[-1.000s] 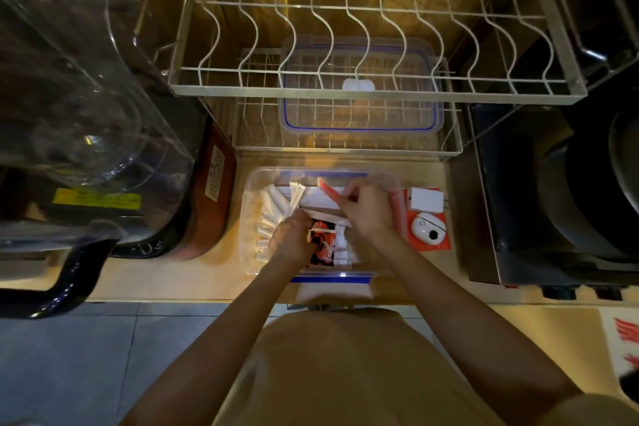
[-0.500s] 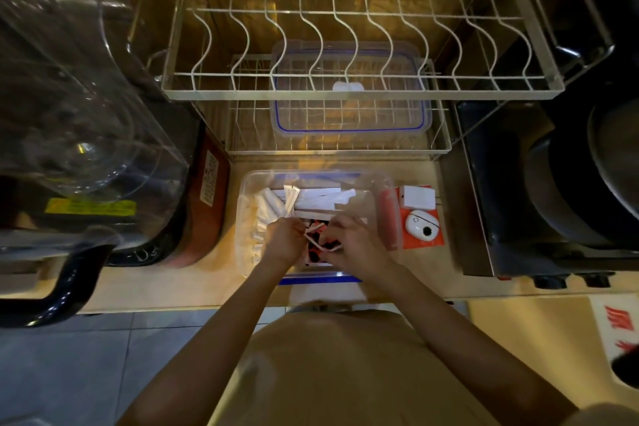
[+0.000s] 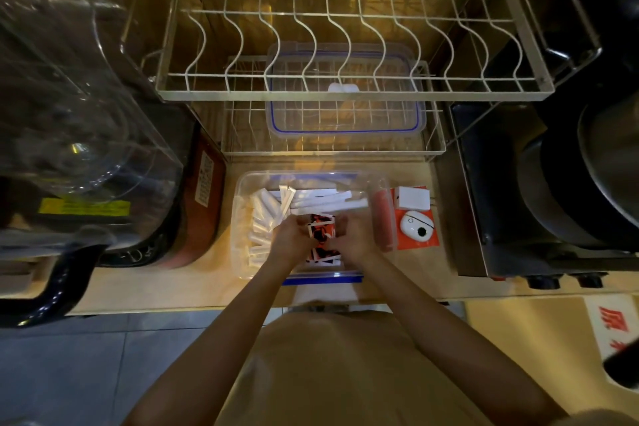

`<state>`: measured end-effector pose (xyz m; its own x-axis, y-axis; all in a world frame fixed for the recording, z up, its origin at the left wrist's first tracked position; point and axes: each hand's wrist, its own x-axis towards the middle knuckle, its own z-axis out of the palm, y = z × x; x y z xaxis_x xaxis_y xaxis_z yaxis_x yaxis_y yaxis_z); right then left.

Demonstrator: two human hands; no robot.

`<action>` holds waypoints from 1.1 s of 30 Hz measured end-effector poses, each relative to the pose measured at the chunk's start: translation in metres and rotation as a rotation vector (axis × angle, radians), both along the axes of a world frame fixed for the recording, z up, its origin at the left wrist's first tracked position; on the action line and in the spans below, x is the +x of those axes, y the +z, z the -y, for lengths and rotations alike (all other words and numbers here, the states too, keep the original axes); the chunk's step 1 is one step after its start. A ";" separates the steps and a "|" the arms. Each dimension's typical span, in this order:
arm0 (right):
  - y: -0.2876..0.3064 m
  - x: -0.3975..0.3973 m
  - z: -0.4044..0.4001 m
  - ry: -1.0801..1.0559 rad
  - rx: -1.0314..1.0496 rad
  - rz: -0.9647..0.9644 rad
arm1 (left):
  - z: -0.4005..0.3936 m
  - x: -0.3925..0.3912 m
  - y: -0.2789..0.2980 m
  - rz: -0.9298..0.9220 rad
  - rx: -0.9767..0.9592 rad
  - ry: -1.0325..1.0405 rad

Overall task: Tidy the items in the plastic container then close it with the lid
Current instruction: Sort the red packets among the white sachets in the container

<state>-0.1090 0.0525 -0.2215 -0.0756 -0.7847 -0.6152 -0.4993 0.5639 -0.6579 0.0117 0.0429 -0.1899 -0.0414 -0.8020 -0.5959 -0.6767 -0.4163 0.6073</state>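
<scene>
A clear plastic container (image 3: 242, 218) with a blue front clip sits on the wooden counter. Several white sachets (image 3: 262, 214) lie along its left and back sides. My left hand (image 3: 292, 235) and my right hand (image 3: 351, 235) are both inside it, pinching a small stack of red, black and white packets (image 3: 321, 230) between them. More of those packets (image 3: 323, 256) lie below my hands. The clear lid with a blue seal (image 3: 345, 130) rests on the lower wire shelf behind the container.
A wire dish rack (image 3: 345, 93) hangs over the lid's shelf. An orange box with a white device (image 3: 416, 225) stands right of the container. A dark appliance (image 3: 553, 183) fills the right; a clear-topped machine (image 3: 86, 114) and a red-brown panel (image 3: 204, 197) the left.
My right hand has let go of a long sachet at the container's back and come down to meet my left hand. Both now grip the red and black packets together.
</scene>
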 end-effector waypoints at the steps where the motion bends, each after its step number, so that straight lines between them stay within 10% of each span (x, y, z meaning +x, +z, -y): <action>1: -0.001 -0.002 0.001 -0.042 0.026 0.042 | 0.000 -0.001 0.001 -0.013 -0.005 -0.014; 9: 0.013 -0.018 0.001 -0.106 0.120 0.289 | 0.002 -0.001 0.002 -0.027 -0.028 -0.088; 19: 0.025 -0.023 0.010 0.031 -0.320 0.001 | 0.012 -0.005 0.003 -0.100 -0.221 0.060; 33: 0.009 -0.021 0.010 0.147 -0.124 0.040 | 0.011 -0.004 -0.006 -0.046 -0.150 -0.057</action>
